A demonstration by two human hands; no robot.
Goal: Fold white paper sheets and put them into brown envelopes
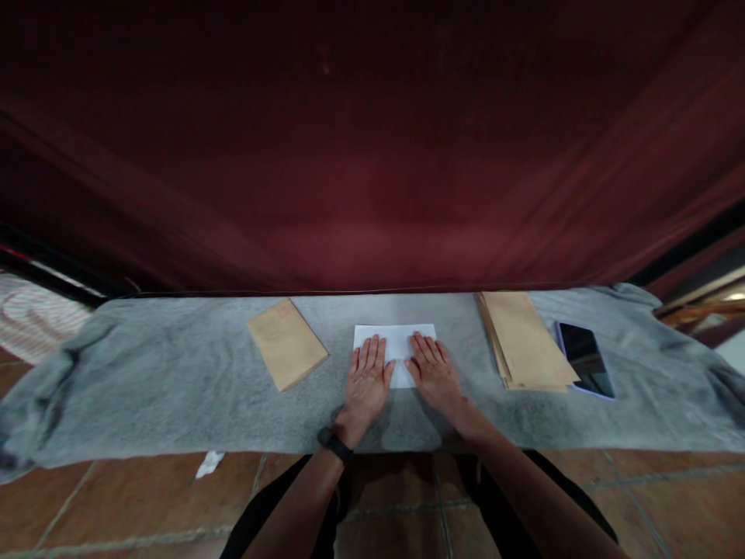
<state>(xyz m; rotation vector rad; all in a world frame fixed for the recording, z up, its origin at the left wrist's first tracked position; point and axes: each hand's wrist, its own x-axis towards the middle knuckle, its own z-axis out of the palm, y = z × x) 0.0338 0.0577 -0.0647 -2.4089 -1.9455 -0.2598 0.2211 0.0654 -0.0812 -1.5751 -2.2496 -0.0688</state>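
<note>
A white sheet of paper [400,376] lies on the grey cloth in front of me, its long side running left to right. Flat on its left part rests my left hand [368,378], fingers stretched out and pointing away from me. My right hand [435,373] is pressed flat on the right part in the same way, its thumb toward the left one. Neither hand grips anything. Left of the paper lies a brown envelope [288,345] with a small red print in one corner. A stack of brown envelopes [527,341] is to the right.
A phone [587,361] in a light purple case lies beside the envelope stack, partly under its corner. Grey cloth [174,373] covers the long, narrow surface, backed by a dark red panel [372,194]. White scrap [209,464] lies on the tiled floor [140,497].
</note>
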